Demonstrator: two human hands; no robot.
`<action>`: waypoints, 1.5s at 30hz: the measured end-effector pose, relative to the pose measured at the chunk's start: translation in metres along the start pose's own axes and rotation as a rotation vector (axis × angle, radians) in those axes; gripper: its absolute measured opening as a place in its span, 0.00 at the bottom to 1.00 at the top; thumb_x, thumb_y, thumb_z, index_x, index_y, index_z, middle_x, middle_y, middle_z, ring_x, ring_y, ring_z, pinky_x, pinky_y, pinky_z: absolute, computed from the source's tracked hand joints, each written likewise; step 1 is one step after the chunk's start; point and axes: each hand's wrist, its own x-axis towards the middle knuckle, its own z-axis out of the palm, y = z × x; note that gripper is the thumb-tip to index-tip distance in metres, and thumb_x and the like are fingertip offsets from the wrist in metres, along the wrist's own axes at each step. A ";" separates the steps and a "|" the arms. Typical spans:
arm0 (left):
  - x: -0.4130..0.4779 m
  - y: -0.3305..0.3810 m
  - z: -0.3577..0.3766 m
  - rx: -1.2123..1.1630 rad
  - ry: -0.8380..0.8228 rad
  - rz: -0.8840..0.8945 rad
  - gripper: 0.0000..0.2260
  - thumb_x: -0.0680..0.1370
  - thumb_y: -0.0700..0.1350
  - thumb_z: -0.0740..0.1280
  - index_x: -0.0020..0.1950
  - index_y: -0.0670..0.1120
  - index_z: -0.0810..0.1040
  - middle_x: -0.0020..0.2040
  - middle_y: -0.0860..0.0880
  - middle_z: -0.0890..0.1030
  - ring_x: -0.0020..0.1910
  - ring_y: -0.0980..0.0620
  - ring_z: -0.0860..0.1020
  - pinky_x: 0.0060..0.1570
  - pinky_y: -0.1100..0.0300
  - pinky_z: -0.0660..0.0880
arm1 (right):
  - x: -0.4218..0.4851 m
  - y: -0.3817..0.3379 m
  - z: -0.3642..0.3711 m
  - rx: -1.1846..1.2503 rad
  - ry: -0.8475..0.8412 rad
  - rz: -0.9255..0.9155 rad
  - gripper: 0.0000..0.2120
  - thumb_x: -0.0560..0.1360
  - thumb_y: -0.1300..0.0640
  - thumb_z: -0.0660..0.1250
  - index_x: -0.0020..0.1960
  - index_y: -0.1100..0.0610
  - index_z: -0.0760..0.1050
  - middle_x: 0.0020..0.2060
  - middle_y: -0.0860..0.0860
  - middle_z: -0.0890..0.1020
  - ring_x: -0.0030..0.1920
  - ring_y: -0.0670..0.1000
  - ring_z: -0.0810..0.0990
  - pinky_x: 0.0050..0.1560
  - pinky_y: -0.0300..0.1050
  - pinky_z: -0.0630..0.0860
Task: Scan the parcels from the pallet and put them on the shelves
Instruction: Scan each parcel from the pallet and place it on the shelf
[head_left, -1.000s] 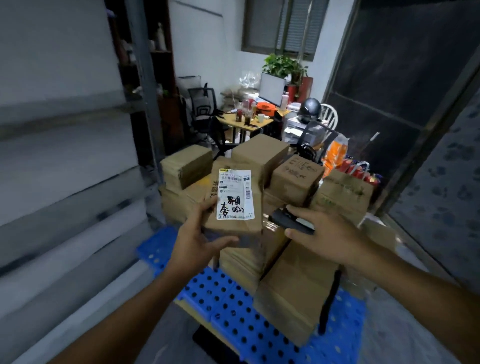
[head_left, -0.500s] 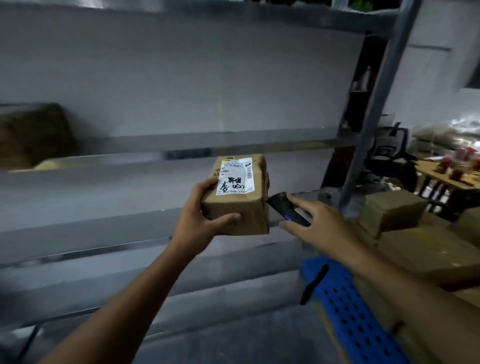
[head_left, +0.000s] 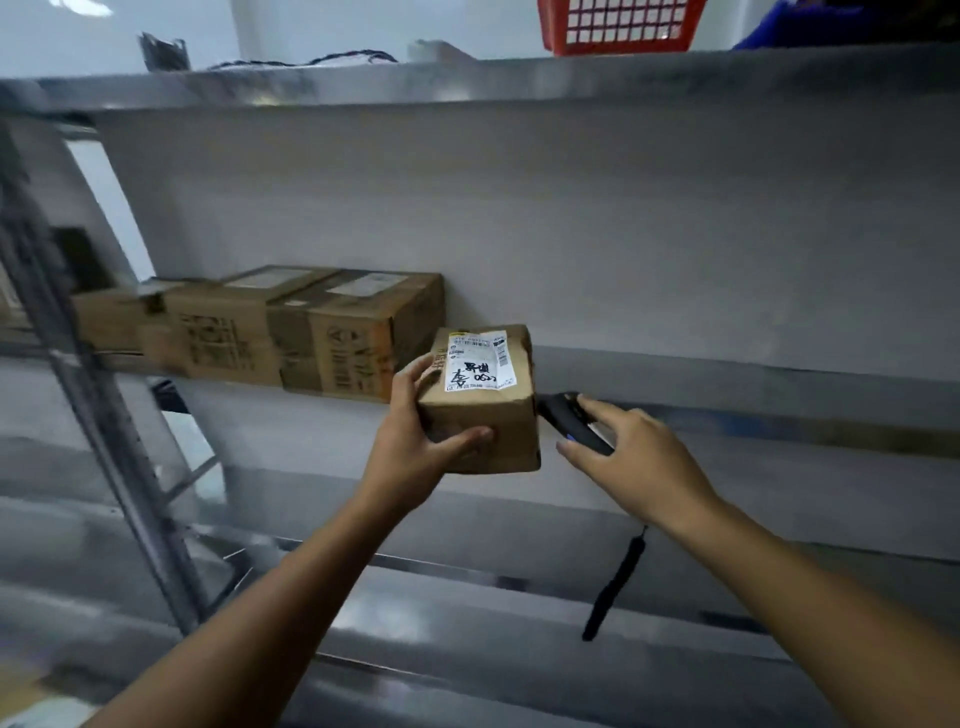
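Observation:
A small brown cardboard parcel (head_left: 488, 410) with a white shipping label on top is gripped by my left hand (head_left: 415, 447), thumb on its front face and fingers on its left side. It is held in front of the middle shelf (head_left: 727, 410), just right of the boxes standing there. My right hand (head_left: 634, 457) holds a black handheld scanner (head_left: 569, 421) right beside the parcel's right edge; its black wrist strap (head_left: 615, 587) hangs below my wrist. The pallet is out of view.
Several brown boxes (head_left: 291, 332) stand in a row on the middle shelf at left. A red basket (head_left: 618, 26) sits on the top shelf. A metal upright (head_left: 98, 415) runs down at left. Lower shelves (head_left: 467, 597) lie beneath.
My view has swung from the pallet to the shelving and tilted upward. Both hands carried the parcel and scanner along, now raised to the middle shelf beside the shelved boxes.

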 end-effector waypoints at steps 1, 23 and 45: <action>0.011 -0.010 -0.002 0.032 0.019 0.015 0.43 0.69 0.48 0.83 0.76 0.58 0.61 0.72 0.55 0.74 0.70 0.59 0.74 0.69 0.48 0.75 | 0.014 -0.003 0.006 0.012 -0.005 -0.001 0.32 0.73 0.33 0.66 0.74 0.39 0.67 0.62 0.51 0.78 0.61 0.55 0.77 0.58 0.52 0.77; 0.106 -0.084 0.086 0.804 0.185 0.278 0.39 0.81 0.67 0.58 0.85 0.45 0.54 0.85 0.43 0.49 0.84 0.41 0.43 0.80 0.37 0.53 | 0.164 0.074 0.008 -0.002 -0.004 -0.064 0.32 0.73 0.32 0.66 0.75 0.33 0.62 0.54 0.49 0.73 0.53 0.52 0.77 0.52 0.51 0.78; -0.184 0.135 0.465 0.041 -1.127 0.765 0.43 0.76 0.76 0.53 0.75 0.44 0.72 0.73 0.42 0.74 0.74 0.37 0.70 0.75 0.38 0.64 | -0.406 0.207 -0.252 -0.443 0.362 1.025 0.35 0.74 0.31 0.64 0.78 0.39 0.61 0.69 0.50 0.72 0.68 0.55 0.71 0.62 0.57 0.74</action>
